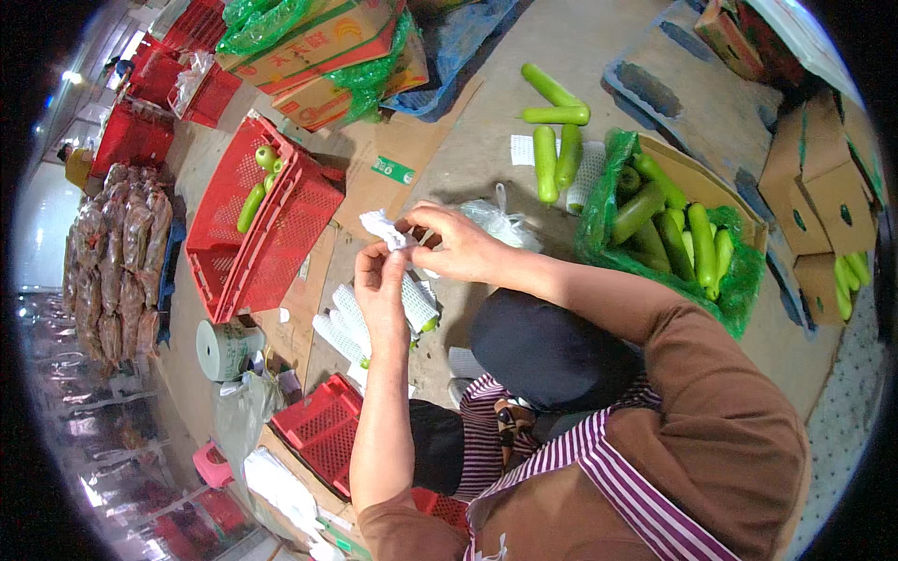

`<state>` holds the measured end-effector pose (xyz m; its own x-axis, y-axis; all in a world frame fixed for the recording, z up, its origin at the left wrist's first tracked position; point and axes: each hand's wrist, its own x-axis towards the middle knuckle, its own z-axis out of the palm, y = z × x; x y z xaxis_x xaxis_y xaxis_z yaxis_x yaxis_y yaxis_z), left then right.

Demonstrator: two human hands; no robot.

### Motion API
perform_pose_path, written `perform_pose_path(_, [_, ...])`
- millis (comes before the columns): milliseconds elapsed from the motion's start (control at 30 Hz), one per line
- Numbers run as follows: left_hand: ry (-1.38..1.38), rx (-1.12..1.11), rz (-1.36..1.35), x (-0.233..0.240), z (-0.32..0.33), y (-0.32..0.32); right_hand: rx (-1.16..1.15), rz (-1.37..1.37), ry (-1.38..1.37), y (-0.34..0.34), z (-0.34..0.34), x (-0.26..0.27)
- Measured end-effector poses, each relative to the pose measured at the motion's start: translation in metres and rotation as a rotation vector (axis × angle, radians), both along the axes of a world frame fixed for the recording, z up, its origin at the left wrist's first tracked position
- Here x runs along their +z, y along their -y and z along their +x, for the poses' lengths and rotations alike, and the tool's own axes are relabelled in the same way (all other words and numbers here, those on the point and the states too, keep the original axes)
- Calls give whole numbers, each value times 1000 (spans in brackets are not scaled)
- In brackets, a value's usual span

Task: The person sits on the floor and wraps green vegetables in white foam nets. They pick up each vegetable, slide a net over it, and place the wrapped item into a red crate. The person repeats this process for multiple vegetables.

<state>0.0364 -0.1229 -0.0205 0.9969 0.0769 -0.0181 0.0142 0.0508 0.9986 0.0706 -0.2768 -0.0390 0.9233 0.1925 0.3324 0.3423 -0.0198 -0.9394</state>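
Between my two hands, in front of my knees, is a crumpled white piece of thin material (pixel 387 230); its exact kind I cannot tell. My left hand (pixel 382 280) pinches its lower edge with thumb and fingers. My right hand (pixel 445 242) grips its near side, fingertips close to the left thumb. Below the hands, several green gourds in white foam net sleeves (pixel 351 319) lie on the floor. A clear plastic bag (pixel 501 223) rests just beyond my right wrist. Bare long green gourds (pixel 546 165) lie farther off, by white foam nets (pixel 588 172).
A red plastic crate (pixel 280 231) holding a few gourds stands at the left. At the right is a cardboard box lined with green plastic (pixel 603 210), full of gourds. A plastic roll (pixel 223 349) sits lower left. Stacked cartons (pixel 330 42) and blue pallets (pixel 631 77) stand farther away.
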Motion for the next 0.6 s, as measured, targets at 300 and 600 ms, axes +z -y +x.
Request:
perform_pose_path(300, [-144, 179, 68, -18, 5, 10, 46, 96, -63, -5, 6, -11])
perform_pose_path(600, [-512, 28, -616, 1, 17, -32, 270, 1109, -908, 9, 21, -28])
